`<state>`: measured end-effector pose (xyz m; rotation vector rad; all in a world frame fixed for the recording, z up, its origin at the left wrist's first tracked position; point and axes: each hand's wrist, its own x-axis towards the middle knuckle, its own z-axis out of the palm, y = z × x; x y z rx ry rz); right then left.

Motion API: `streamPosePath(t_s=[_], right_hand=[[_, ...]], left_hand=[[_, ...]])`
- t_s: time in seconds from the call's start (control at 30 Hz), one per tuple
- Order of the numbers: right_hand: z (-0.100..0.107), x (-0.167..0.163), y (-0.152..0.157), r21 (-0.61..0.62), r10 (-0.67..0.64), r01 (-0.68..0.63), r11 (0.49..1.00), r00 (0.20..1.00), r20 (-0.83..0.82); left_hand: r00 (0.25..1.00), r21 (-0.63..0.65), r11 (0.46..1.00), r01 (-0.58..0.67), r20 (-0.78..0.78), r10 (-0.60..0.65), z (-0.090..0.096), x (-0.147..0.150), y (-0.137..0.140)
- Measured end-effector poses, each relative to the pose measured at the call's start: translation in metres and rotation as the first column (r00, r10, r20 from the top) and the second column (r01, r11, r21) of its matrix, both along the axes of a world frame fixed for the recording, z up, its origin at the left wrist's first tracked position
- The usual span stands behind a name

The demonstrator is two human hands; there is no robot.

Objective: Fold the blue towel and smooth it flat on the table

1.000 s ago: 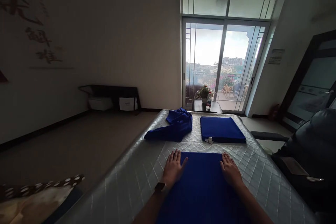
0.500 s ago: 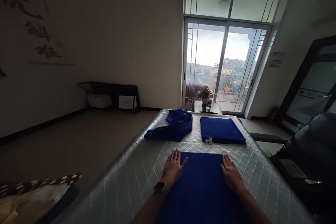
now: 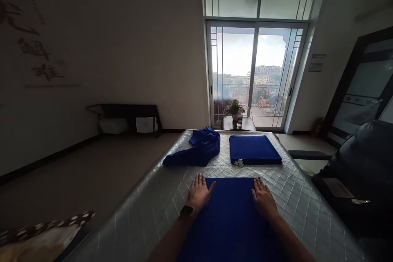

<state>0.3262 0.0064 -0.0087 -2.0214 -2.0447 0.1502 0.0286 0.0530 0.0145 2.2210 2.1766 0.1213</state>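
Note:
A blue cloth (image 3: 231, 217) lies flat in front of me on the silver quilted table cover (image 3: 147, 217). My left hand (image 3: 199, 192) rests flat at its far left corner, fingers stretched out, thumb on the cloth. At the far right corner lies my right hand (image 3: 264, 197), also flat with its fingers extended. Past my right hand sits a neat stack of folded blue cloth (image 3: 254, 148) with small white tags at its near edge. Left of that stack is a crumpled blue cloth (image 3: 202, 149).
A small dark table (image 3: 225, 123) with a potted plant (image 3: 234, 107) and a bottle (image 3: 239, 116) stands beyond the far edge. At right is a black chair (image 3: 365, 163). A polka-dot fabric (image 3: 46, 223) shows at lower left.
The view has turned slightly to the right, so everything sits a little further left in the picture. Both hands stay flat at the cloth's far corners.

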Motion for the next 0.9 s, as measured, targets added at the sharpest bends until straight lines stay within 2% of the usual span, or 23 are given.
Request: streamPosePath(t_s=[0.07,0.13,0.27,0.33,0.4,0.53,0.77,0.9], right_hand=[[-0.001,0.000,0.000,0.009,-0.003,0.003,1.000,1.000,-0.003],[-0.004,0.001,0.001,0.023,-0.005,0.005,1.000,1.000,0.005],[-0.011,0.005,0.004,0.033,0.030,-0.033,0.999,0.996,0.079],[-0.014,0.008,0.004,0.022,0.056,-0.059,0.998,0.992,0.116],[-0.016,0.010,0.005,0.015,0.062,-0.065,0.998,0.989,0.135],[-0.016,0.007,0.005,0.030,0.048,-0.052,0.998,0.991,0.121],[-0.007,0.002,0.003,0.023,-0.002,0.001,1.000,1.000,0.002],[-0.006,0.003,0.002,0.015,0.007,-0.006,1.000,1.000,-0.024]], left_hand=[[0.997,0.021,0.997,0.077,0.020,-0.077,0.008,0.029,-0.004],[0.968,0.036,0.972,0.231,0.095,-0.233,0.010,0.068,-0.011],[0.820,0.095,0.856,0.508,0.252,-0.514,0.001,0.148,-0.032],[0.766,0.123,0.821,0.558,0.304,-0.567,-0.005,0.174,-0.039],[0.756,0.133,0.821,0.554,0.333,-0.564,-0.009,0.185,-0.042],[0.797,0.134,0.848,0.513,0.294,-0.528,-0.014,0.166,-0.039],[0.917,0.099,0.927,0.361,0.143,-0.373,-0.010,0.082,-0.027],[0.955,0.066,0.960,0.273,0.102,-0.278,-0.006,0.040,-0.024]])
